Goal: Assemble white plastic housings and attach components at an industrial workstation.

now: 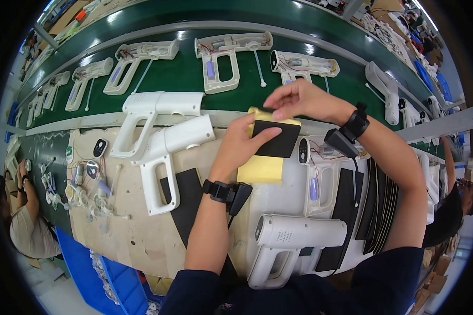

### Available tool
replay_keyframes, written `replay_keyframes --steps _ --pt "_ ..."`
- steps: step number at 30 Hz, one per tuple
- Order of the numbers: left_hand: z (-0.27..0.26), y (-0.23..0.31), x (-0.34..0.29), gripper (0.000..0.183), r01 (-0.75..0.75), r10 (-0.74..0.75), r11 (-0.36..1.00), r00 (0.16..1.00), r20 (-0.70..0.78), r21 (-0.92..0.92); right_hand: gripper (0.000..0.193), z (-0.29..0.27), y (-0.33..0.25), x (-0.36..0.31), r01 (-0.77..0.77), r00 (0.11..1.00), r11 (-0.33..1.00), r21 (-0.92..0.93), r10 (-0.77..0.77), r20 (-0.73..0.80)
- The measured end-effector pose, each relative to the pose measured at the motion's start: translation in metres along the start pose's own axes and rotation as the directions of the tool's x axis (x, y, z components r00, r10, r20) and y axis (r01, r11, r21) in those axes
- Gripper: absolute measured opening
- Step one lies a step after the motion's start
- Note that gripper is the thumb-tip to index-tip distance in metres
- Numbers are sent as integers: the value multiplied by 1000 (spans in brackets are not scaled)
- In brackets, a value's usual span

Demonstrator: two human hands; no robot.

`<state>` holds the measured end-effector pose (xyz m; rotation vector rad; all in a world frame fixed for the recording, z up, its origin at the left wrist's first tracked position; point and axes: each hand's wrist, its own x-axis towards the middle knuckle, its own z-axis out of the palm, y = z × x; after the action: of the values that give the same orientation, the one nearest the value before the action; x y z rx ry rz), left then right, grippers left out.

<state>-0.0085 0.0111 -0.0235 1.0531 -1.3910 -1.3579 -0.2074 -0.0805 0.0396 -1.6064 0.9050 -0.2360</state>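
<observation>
My left hand [240, 144] grips a black foam sheet [281, 143] with yellow backing paper [260, 170], its thumb lying over the front. The paper shows behind the foam's top edge and hangs below it. Above the sheet, my right hand [305, 102] is closed in a pinch on a small black foam strip [267, 109] at the top edge. Just right of the sheet lies an opened white gun-shaped housing [320, 178] with wires and a purple cylinder inside. A closed white gun-shaped housing [299, 231] lies nearest me.
Two white shell halves [165, 139] lie left of my hands, beside a black foam strip [186, 197]. Small parts [97, 184] are scattered farther left. Black strips [381, 205] are stacked at right. Beyond, a green conveyor [178, 79] carries several opened housings. Co-workers sit at both sides.
</observation>
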Motion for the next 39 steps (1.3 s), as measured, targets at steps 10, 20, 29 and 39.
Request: replay_keyframes --steps 10,20,29,39 --pt "3 -3 4 31 118 -146 936 988 -59 -332 39 -160 59 5 -88 863 772 -629 -256 -436" --pt "5 -3 7 30 118 -142 948 988 -60 -294 33 -135 46 -13 -127 803 652 -747 -374 -463" --pt "1 -4 6 31 106 -139 946 986 -88 -306 45 -54 52 -2 -203 811 770 -604 -214 -545" --pt "3 -11 5 33 158 -172 927 985 -11 -339 36 13 -61 60 199 825 746 -636 -478 -302"
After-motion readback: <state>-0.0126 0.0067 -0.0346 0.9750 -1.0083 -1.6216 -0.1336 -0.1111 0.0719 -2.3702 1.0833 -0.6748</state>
